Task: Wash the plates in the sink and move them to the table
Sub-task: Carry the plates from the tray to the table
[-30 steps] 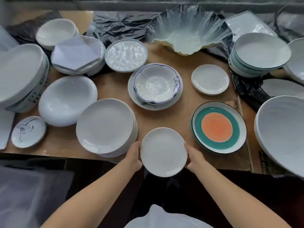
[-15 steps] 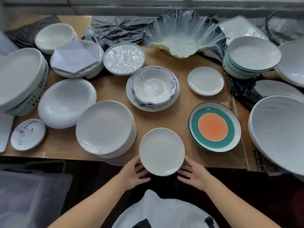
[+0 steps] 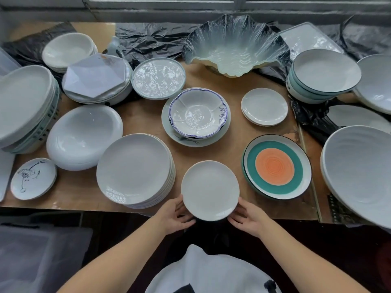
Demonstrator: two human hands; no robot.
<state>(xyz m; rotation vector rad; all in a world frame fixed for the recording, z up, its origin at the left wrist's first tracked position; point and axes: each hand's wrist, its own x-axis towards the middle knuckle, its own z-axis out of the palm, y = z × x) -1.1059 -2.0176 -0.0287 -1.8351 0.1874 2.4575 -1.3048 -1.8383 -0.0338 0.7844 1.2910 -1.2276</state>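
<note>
A small plain white plate (image 3: 210,190) lies flat at the front edge of the wooden table (image 3: 239,140), its near rim hanging a little over the edge. My left hand (image 3: 176,214) is at the plate's lower left rim and my right hand (image 3: 245,216) at its lower right rim. Both have their fingers spread, with the fingertips touching the rim or just under it. Neither hand closes around the plate. No sink is in view.
A stack of white plates (image 3: 135,168) stands just left of the small plate and an orange-and-teal plate (image 3: 276,167) just right. Behind are a blue-rimmed bowl (image 3: 197,114), a pale saucer stack (image 3: 264,106), a shell-shaped dish (image 3: 234,45) and several more bowls.
The plate has gone from being gripped at its sides to lying on the table edge. Both hands slid back to its near rim and spread their fingers.
</note>
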